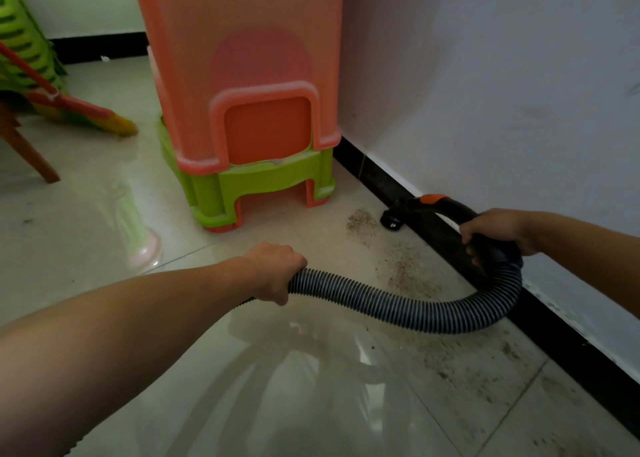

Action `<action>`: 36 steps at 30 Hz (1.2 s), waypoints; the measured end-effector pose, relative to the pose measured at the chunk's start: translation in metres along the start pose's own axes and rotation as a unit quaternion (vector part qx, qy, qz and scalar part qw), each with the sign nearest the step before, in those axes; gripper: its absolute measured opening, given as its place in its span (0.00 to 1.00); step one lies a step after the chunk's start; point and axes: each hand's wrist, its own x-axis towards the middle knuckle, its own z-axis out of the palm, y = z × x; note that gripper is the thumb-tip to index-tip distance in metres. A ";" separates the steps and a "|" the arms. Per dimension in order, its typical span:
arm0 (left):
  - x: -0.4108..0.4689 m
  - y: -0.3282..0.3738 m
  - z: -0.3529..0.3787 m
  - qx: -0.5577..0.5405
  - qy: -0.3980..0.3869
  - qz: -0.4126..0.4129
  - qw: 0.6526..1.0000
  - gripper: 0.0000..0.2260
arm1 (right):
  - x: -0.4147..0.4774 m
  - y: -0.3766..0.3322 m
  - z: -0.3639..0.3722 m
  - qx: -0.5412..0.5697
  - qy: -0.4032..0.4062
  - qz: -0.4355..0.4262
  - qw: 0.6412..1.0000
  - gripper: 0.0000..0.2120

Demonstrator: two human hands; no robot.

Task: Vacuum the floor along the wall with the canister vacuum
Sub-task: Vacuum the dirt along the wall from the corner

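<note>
my right hand [495,231], at 3 o'clock, has its fingers [467,236] curled tight round the stiff black handle [446,214]. my left hand [273,269] wraps the ribbed grey hose [398,307] at centre. the hose looks light and bendy, so i steer from the handle. the nozzle [393,221] sits by the black skirting [367,172], with grit [403,269] at its 6 o'clock.

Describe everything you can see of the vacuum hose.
The hose is a ribbed, flexible tube, dark with pale rings, apparently plastic. It sags in a loop low over the tiled floor by the black baseboard. The left hand grips one stretch; its far end curves up into a black handle with an orange patch, held by the right hand.
</note>
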 end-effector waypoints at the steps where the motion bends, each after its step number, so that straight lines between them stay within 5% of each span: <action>1: -0.004 -0.005 0.001 -0.002 -0.002 -0.009 1.000 0.14 | 0.003 -0.002 0.003 0.015 -0.006 0.001 1.000 0.08; 13: -0.032 -0.036 0.021 0.018 -0.008 -0.073 0.997 0.14 | 0.026 -0.038 0.030 0.056 -0.044 -0.029 0.997 0.07; 20: -0.016 -0.024 0.019 0.031 -0.012 -0.038 0.999 0.14 | 0.016 -0.030 0.030 0.021 -0.055 -0.037 0.998 0.06; 28: -0.001 -0.002 0.012 0.024 -0.002 0.000 1.000 0.14 | 0.002 -0.009 0.008 -0.006 -0.026 -0.023 0.999 0.17; 36: -0.004 0.005 0.006 0.021 -0.001 0.013 1.000 0.15 | -0.015 -0.005 0.005 -0.016 -0.051 -0.026 0.998 0.14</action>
